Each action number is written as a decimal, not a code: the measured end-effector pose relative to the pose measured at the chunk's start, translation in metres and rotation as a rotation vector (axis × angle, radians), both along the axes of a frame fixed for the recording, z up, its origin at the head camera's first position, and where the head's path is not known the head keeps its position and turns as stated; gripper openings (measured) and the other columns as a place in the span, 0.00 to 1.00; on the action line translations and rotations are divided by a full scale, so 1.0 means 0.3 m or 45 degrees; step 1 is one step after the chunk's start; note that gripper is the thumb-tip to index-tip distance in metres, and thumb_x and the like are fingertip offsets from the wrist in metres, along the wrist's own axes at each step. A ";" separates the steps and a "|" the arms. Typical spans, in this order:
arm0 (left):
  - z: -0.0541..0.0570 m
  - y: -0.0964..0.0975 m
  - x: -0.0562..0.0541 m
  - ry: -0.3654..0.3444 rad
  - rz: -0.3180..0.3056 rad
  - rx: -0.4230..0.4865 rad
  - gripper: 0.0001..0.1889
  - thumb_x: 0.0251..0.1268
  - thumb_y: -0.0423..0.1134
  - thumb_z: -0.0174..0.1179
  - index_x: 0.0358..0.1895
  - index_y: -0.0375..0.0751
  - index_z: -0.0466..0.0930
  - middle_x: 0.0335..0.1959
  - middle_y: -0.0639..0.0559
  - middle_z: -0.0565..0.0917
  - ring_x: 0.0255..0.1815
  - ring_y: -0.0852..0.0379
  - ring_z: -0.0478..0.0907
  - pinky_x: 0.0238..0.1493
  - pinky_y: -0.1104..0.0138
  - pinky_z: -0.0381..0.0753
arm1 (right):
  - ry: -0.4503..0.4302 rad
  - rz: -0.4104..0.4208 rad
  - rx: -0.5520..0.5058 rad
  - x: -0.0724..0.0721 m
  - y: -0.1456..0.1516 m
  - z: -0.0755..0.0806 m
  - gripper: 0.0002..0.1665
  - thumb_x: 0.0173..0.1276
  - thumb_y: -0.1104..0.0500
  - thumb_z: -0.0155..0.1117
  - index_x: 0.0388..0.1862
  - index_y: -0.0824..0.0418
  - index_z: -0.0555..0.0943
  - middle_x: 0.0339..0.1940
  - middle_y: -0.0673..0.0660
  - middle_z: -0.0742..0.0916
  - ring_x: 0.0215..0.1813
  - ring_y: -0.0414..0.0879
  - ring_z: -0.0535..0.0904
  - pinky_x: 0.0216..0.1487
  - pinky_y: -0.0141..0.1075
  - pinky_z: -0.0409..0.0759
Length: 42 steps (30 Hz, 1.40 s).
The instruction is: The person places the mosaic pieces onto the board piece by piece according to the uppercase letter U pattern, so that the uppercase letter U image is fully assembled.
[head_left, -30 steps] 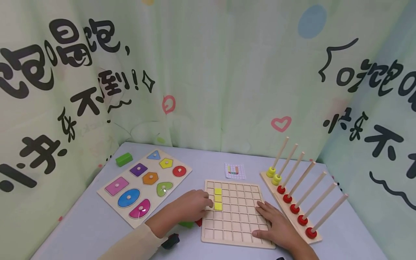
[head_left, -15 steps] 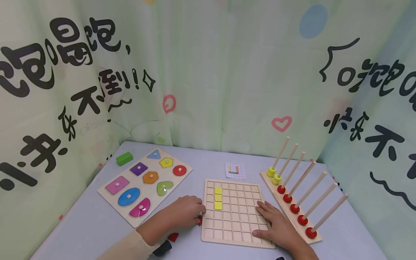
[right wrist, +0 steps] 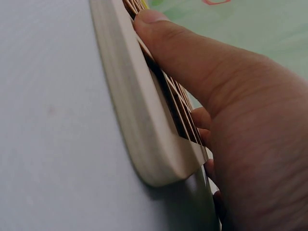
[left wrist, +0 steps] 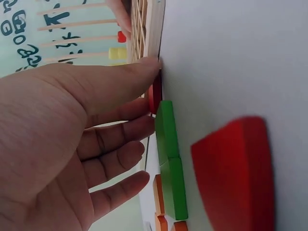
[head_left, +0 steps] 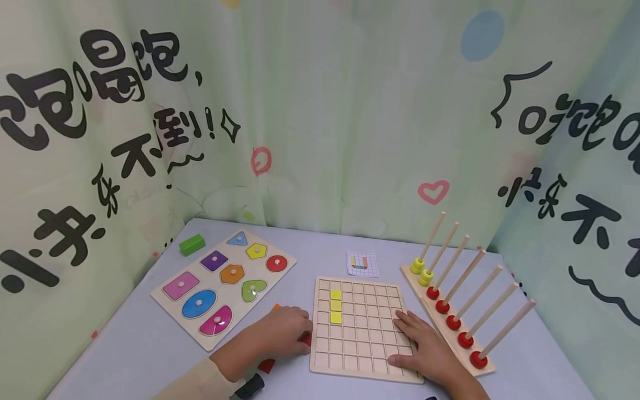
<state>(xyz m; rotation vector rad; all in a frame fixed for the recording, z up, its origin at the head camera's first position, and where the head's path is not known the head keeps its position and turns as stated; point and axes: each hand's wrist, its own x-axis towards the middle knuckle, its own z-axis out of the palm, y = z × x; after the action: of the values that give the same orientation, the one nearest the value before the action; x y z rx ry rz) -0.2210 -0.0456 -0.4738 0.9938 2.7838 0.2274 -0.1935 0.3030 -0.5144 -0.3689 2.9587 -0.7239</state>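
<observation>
My left hand is at the left edge of the wooden grid board, its thumb and index finger pinching a small red block. Close below those fingertips in the left wrist view lie two green blocks end to end, with orange blocks beside them. A larger-looking red block is nearer that camera. Three yellow squares sit in a column in the board's grid. Spread on the board's right side, my right hand rests with the thumb on its surface.
A shape puzzle board lies at the left, with a green block behind it. Behind the grid board is a small pattern card. A peg stand with red and yellow rings stands at the right. Curtains surround the table.
My left hand has drawn back from beside the yellow squares to the blocks left of the board, where its fingers have come onto a red block. The right hand stays in place.
</observation>
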 end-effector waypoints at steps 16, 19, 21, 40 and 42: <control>0.000 -0.043 -0.030 -0.066 0.050 0.082 0.17 0.51 0.36 0.74 0.46 0.56 0.86 0.36 0.63 0.77 0.37 0.65 0.72 0.42 0.69 0.80 | -0.006 -0.014 0.014 0.002 -0.002 0.001 0.60 0.45 0.24 0.68 0.69 0.60 0.72 0.74 0.53 0.68 0.75 0.60 0.54 0.65 0.64 0.56; -0.009 -0.045 -0.036 -0.049 0.057 0.092 0.17 0.51 0.37 0.74 0.46 0.54 0.86 0.35 0.64 0.77 0.36 0.65 0.72 0.41 0.70 0.80 | -0.002 -0.012 0.016 0.004 -0.001 0.001 0.60 0.45 0.24 0.68 0.69 0.60 0.72 0.74 0.54 0.68 0.75 0.60 0.54 0.65 0.64 0.56; -0.016 -0.045 -0.039 -0.034 0.070 0.094 0.17 0.51 0.39 0.73 0.47 0.53 0.86 0.34 0.64 0.76 0.35 0.66 0.72 0.40 0.70 0.79 | 0.000 -0.009 0.019 0.004 0.000 0.001 0.60 0.45 0.24 0.68 0.69 0.60 0.72 0.74 0.54 0.68 0.75 0.60 0.54 0.65 0.64 0.56; -0.023 -0.051 -0.053 0.075 0.099 0.056 0.12 0.52 0.48 0.74 0.37 0.51 0.85 0.24 0.63 0.71 0.28 0.65 0.68 0.32 0.72 0.74 | 0.023 0.034 0.000 0.010 0.002 0.014 0.59 0.47 0.24 0.67 0.69 0.61 0.72 0.73 0.55 0.68 0.75 0.61 0.54 0.65 0.64 0.56; -0.020 -0.050 -0.055 0.083 0.078 0.063 0.12 0.53 0.48 0.73 0.39 0.52 0.84 0.25 0.64 0.71 0.29 0.65 0.68 0.33 0.72 0.74 | 0.020 0.031 -0.001 0.011 0.002 0.017 0.59 0.47 0.24 0.67 0.69 0.61 0.72 0.73 0.55 0.68 0.75 0.62 0.54 0.65 0.64 0.56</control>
<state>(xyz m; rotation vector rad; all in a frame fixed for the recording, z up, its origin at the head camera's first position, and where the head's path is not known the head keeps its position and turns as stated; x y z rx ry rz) -0.2374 -0.0607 -0.4799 0.9439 2.8840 0.2786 -0.1902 0.3034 -0.5094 -0.4119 2.9631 -0.7228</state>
